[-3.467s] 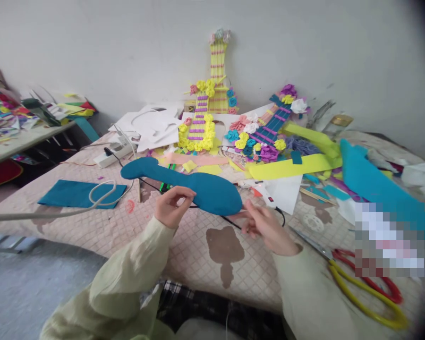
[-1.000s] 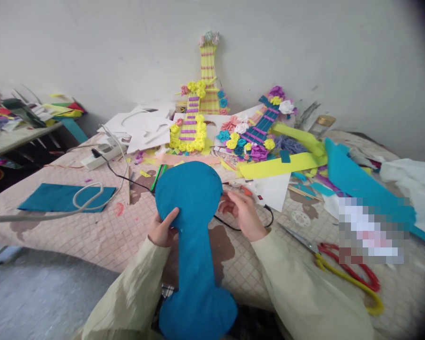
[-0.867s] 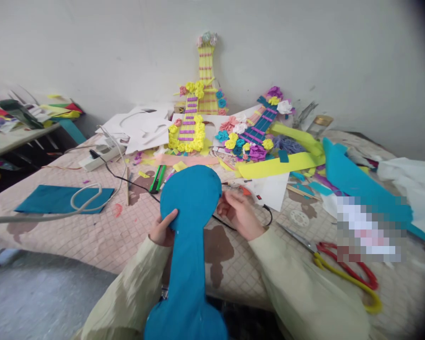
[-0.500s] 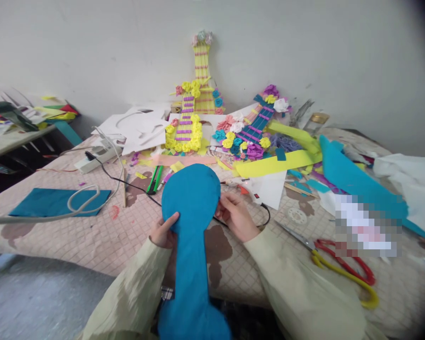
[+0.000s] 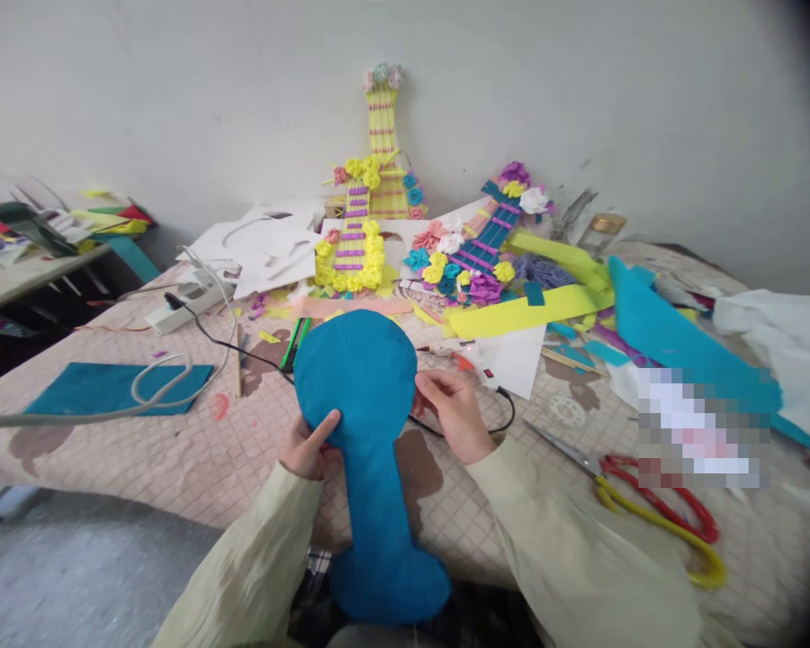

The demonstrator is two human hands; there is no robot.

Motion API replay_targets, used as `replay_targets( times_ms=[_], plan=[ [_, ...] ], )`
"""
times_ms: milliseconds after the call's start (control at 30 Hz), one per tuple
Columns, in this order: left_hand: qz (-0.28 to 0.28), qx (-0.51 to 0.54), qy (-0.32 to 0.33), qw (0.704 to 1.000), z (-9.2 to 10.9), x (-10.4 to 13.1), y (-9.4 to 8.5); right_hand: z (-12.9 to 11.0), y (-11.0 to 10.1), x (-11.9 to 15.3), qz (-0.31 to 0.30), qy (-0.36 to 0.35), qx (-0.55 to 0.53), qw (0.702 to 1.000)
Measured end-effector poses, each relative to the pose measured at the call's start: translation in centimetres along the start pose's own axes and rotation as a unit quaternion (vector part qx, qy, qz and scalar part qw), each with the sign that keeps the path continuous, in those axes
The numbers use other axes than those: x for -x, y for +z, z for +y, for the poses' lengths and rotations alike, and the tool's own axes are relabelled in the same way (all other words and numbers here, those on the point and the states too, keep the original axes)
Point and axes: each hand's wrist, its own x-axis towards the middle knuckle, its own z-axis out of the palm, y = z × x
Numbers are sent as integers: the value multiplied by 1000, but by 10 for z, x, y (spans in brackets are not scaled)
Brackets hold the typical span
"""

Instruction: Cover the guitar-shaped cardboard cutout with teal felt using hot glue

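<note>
Gripping the blue shape [image 5: 356,373] by its left edge, thumb on top, the left hand [image 5: 309,447] faces the right hand [image 5: 454,407], whose grip at the opposite rim I can't make out. The shape's lower end juts past the counter's [image 5: 463,535] near edge; cloth [image 5: 233,459] spreads left toward the blue sheet [image 5: 87,387], the scissors [image 5: 598,468] lie near the right wrist, and the blurred patch [image 5: 702,427] by their handles can't be read.

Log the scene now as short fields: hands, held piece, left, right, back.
Left hand: grips the blue cutout, thumb on its face
Right hand: fingertips at the blue cutout's right edge; contact unclear
Held piece: round end farther, narrow neck, other end nearer
Left: blue sheet, power strip
Right: scissors, red and yellow handles
Back: tall yellow craft, by the wall
</note>
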Motion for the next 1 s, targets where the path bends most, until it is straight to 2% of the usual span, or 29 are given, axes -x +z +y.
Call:
replay_targets(
  times_ms=[167,267,333,433,533,600,633,700,733,767,800,833,867,933,1000],
  plan=[
    [15,-42,-3,999,7,6,3,-4,-2,-2,28,1,68,997],
    [7,-65,-42,997,15,12,0,-6,-6,-6,35,20,111,993],
    [-17,-64,-84,994,18,16,-3,-9,-10,-10,32,34,134,990],
    [-94,-80,-148,981,17,31,-11,-17,-19,-18,1,61,165,984],
    [-202,-141,-209,946,15,57,-20,-21,-30,-26,-50,88,207,973],
    [-278,-172,-225,918,20,75,-23,-19,-35,-28,-92,107,241,960],
    [-309,-183,-213,909,25,81,-22,-16,-36,-28,-113,115,257,953],
    [-343,-219,-125,905,41,81,-15,-8,-37,-28,-148,127,286,938],
    [-346,-254,-54,902,49,74,-8,-4,-37,-27,-160,131,298,932],
    [-342,-304,49,888,57,62,0,0,-36,-26,-167,134,309,926],
    [-329,-365,187,851,62,47,10,3,-35,-25,-172,135,319,922],
    [-306,-428,317,789,64,28,19,6,-34,-24,-175,136,329,918],
    [-286,-440,357,772,64,9,28,8,-33,-24,-178,136,337,914],
    [-266,-463,386,752,55,-26,42,10,-32,-22,-178,134,354,909],
    [-249,-539,449,668,41,-49,48,10,-31,-20,-173,130,370,903]
  ],
)
